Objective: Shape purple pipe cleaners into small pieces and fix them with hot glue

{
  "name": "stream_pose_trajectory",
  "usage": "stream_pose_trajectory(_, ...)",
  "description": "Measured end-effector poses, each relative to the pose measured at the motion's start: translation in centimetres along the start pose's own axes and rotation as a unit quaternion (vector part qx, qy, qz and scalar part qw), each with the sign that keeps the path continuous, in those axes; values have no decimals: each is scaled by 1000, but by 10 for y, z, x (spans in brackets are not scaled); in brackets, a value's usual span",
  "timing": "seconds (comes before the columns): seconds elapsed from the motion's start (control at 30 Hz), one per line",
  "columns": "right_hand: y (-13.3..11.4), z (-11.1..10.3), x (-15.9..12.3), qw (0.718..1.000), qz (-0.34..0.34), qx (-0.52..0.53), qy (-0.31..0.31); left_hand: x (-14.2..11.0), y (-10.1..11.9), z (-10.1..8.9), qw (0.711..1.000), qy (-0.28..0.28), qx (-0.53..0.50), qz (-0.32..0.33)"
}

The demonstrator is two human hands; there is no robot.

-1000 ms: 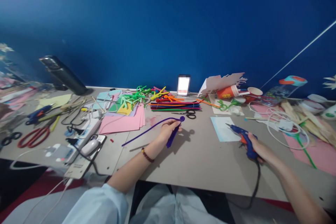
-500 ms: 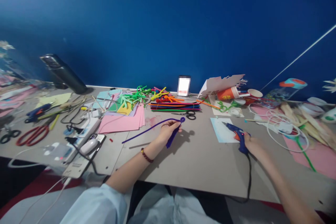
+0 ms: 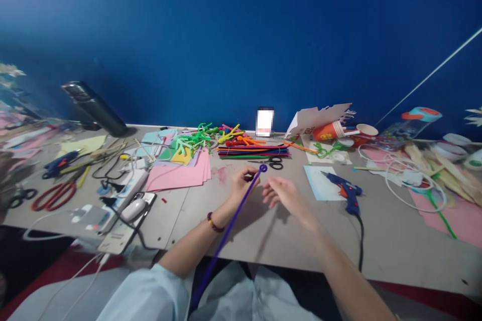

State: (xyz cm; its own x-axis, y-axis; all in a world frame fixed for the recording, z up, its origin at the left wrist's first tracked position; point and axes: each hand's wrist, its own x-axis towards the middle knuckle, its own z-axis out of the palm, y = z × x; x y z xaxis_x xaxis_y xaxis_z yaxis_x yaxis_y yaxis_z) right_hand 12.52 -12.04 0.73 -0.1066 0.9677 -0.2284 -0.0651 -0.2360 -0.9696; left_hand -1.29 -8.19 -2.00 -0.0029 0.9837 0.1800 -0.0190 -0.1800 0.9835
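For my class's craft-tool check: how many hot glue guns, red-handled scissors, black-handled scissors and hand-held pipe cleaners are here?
Hot glue guns: 2
Red-handled scissors: 1
Black-handled scissors: 2
Pipe cleaners held in the left hand: 1
Total: 6

The left hand is turned on its side, with its fingers curled inward and the thumb closed against them in a firm pinch. The left wrist is nearly straight, and the left forearm rises from the lower left toward the middle of the view. The right hand is open and palm down, its fingers loosely spread and slightly bent, with the fingertips pointing left. The right forearm slants in from the lower right. The two hands are near each other but not touching.
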Motion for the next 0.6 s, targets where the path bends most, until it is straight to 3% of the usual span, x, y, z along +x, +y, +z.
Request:
stream_pose_trajectory(0.1,3,21,9,995,15,95,-24,3,0,-4,997,5,43,56)
stream_pose_trajectory(0.23,11,22,14,990,14,139,5,8,0,-8,994,14,74,82)
stream_pose_trajectory(0.47,26,17,22,984,-15,176,37,11,-3,-8,996,10,63,57)
stream_pose_trajectory(0.6,26,17,21,983,-27,177,47,14,-10,-5,1000,-21,17,7)
